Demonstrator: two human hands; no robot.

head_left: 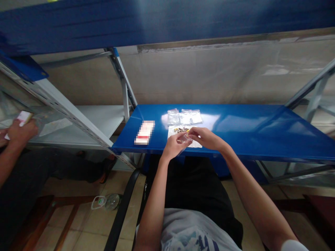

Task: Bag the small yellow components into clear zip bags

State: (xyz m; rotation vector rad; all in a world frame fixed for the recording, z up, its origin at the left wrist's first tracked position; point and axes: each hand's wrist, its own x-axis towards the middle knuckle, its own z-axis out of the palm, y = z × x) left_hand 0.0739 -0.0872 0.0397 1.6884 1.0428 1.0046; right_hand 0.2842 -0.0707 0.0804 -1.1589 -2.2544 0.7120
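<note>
My left hand (173, 147) is closed around a small clear zip bag (185, 138) at the near edge of the blue shelf. The fingers of my right hand (205, 137) are pinched together at the bag's mouth; what lies between them is too small to make out. Just behind my hands, a pile of small brass-coloured and dark parts (181, 130) rests on a white sheet (196, 144), partly covered by my fingers. Two stacks of flat clear zip bags, a left stack (173, 116) and a right stack (192, 116), lie beyond the pile.
A blurred-out white and red rectangular item (144, 132) lies left on the blue shelf (248, 132). Metal uprights (75, 108) frame the shelf, and another blue shelf (167, 24) hangs above. At far left, another person's hand (23, 130) holds a phone. A plastic bottle (112, 202) is on the floor.
</note>
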